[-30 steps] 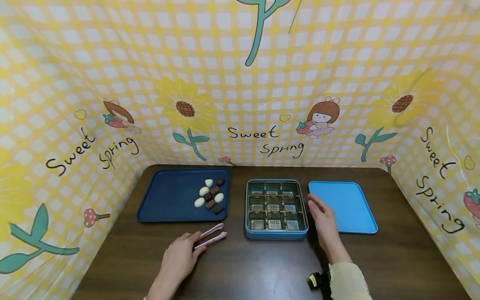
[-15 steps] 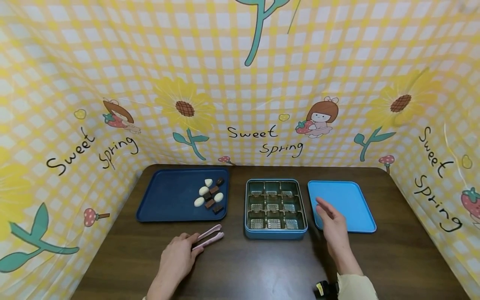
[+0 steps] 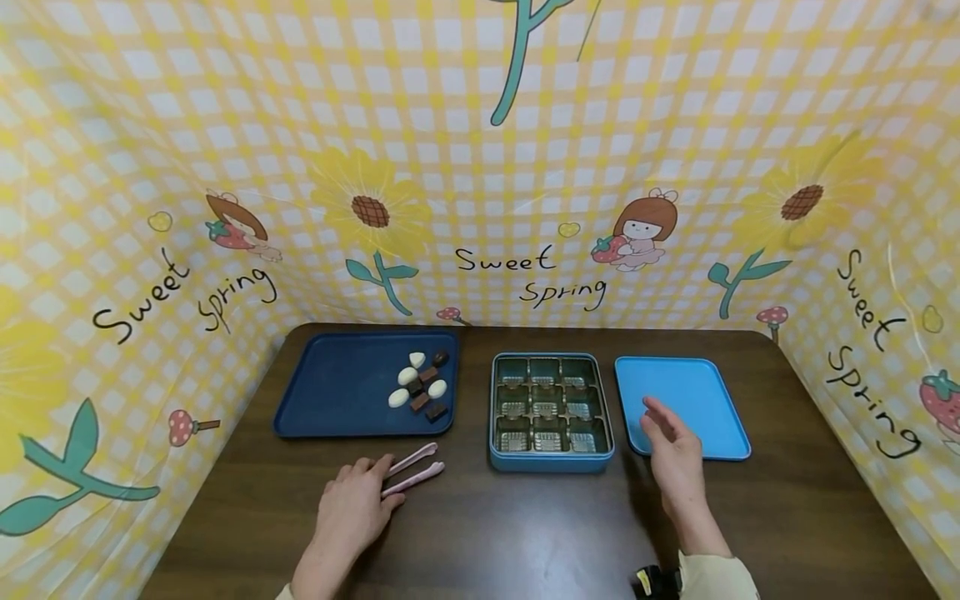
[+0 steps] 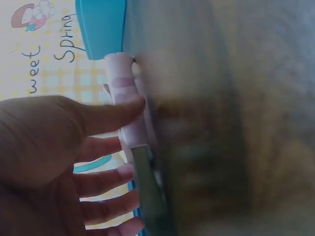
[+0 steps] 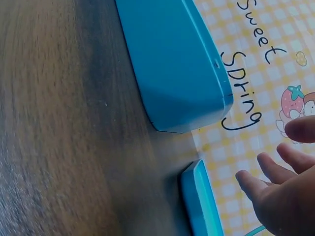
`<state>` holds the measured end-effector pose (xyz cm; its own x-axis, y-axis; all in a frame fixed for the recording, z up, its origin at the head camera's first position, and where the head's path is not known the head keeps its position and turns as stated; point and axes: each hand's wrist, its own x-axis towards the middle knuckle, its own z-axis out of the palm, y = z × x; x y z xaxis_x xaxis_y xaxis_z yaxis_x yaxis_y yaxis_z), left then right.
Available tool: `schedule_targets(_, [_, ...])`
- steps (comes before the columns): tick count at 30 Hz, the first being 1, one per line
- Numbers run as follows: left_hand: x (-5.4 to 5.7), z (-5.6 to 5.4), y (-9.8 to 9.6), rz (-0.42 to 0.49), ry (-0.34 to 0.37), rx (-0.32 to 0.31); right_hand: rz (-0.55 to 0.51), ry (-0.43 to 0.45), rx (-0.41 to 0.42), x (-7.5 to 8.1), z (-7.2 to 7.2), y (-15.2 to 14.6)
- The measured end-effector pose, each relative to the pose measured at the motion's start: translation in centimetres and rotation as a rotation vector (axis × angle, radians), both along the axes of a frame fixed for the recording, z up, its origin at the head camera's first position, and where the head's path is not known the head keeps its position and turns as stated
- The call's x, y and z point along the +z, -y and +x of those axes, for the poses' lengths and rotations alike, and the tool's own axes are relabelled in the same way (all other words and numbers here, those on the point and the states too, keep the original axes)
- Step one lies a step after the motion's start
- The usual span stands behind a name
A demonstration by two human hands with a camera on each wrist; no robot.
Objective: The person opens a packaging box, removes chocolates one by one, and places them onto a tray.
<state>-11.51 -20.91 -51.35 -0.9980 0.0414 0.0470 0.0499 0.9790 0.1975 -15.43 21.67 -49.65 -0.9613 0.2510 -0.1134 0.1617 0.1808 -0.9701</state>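
My left hand [image 3: 352, 510] pinches a pair of pink-ended tongs [image 3: 423, 477] on the table's left front; their two arms stand apart and point right. In the left wrist view the thumb presses the tongs [image 4: 118, 69] against the fingers. Several white and brown chocolates [image 3: 418, 402] lie on the right part of a navy tray [image 3: 337, 383]. At the centre stands a blue tin [image 3: 551, 464] with a clear, compartmented insert. My right hand [image 3: 677, 467], fingers loosely extended, hovers by the near-left part of a light blue lid [image 3: 697, 396], holding nothing.
A dark wooden table [image 3: 517, 533] carries everything. Yellow checked cloth [image 3: 495, 192] hangs at the back and on both sides. Something small and black [image 3: 656, 581] shows beside the right sleeve [image 3: 716, 579].
My right hand has moved right, away from the tin's side to the lid. My left hand keeps its hold on the tongs and has shifted only slightly.
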Motion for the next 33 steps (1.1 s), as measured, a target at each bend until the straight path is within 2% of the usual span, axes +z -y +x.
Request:
schedule_targets(7, [1.8, -1.5, -1.8, 0.052, -0.079, -0.008, 0.088, -0.040, -0.019, 0.8, 0.4, 0.1])
schedule_targets(15, [3.4, -4.2, -4.5, 0.107, -0.188, -0.071, 0.360, -0.288, -0.044, 1.4, -0.3, 0.6])
schedule_targets(20, [4.1, -5.6, -6.8, 0.144, -0.174, -0.095, 0.466, -0.458, -0.056, 1.8, -1.0, 1.3])
schedule_targets(25, [5.0, -7.1, -9.4, 0.169, -0.168, -0.136, 0.526, -0.565, -0.026, 2.4, -2.1, 2.1])
schedule_targets(29, [5.6, -8.2, -11.1, 0.166, -0.170, -0.163, 0.599, -0.603, 0.032, 2.9, -3.4, 2.6])
schedule_targets(33, [5.8, -9.2, -12.4, 0.136, -0.155, -0.171, 0.699, -0.566, 0.120, 2.9, -4.4, 2.9])
